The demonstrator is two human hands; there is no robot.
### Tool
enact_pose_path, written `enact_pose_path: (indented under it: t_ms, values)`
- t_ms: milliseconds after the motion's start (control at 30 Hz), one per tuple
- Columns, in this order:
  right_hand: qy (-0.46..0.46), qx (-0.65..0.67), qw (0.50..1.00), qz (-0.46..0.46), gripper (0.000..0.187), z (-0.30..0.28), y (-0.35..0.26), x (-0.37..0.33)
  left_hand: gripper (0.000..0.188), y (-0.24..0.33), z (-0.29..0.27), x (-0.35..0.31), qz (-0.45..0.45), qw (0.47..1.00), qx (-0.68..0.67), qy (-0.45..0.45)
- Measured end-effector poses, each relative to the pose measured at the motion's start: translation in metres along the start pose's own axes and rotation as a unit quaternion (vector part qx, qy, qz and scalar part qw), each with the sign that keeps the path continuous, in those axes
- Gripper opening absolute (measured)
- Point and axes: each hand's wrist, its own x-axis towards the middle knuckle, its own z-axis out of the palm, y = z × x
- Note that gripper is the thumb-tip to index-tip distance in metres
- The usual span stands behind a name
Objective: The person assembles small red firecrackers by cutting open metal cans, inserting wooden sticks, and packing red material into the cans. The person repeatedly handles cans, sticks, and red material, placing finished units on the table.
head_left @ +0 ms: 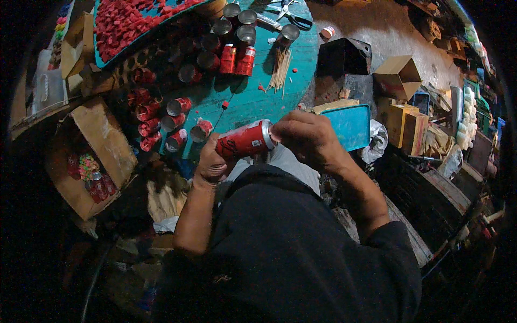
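The left hand [211, 160] is clamped around a red can [242, 142], its silver end pointing between 2 and 3 o'clock. There the right hand [308, 134] bunches its fingers; whether they pinch anything, I cannot tell. From the can, open-topped cans [176, 114] sit at 10 o'clock, two red cans [228, 60] at 12, thin sticks [279, 71] at 1, a blue tray [349, 128] at 3.

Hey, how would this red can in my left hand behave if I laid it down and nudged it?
The red can would likely roll, since its body is a round cylinder. It may slip a little too, as its surface looks smooth. Its weight is hard to judge, with the inside hidden.
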Motion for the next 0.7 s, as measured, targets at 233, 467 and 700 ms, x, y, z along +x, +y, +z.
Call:
enact_pose_path:
  t_ms: [233, 467, 700]
  values:
    - [-0.001, 0.047, 0.999, 0.007, 0.016, -0.009, -0.013, 0.003, 0.048, -0.001, 0.003, 0.016, -0.052, 0.929, -0.328, -0.161]
    - [0.017, 0.104, 0.994, 0.002, 0.016, -0.012, -0.027, 0.002, 0.067, 0.007, 0.006, 0.018, -0.087, 0.900, -0.382, -0.194]
    - [0.015, 0.145, 0.989, 0.037, 0.047, -0.019, -0.042, -0.013, 0.060, -0.003, 0.012, 0.035, -0.088, 0.862, -0.415, -0.276]
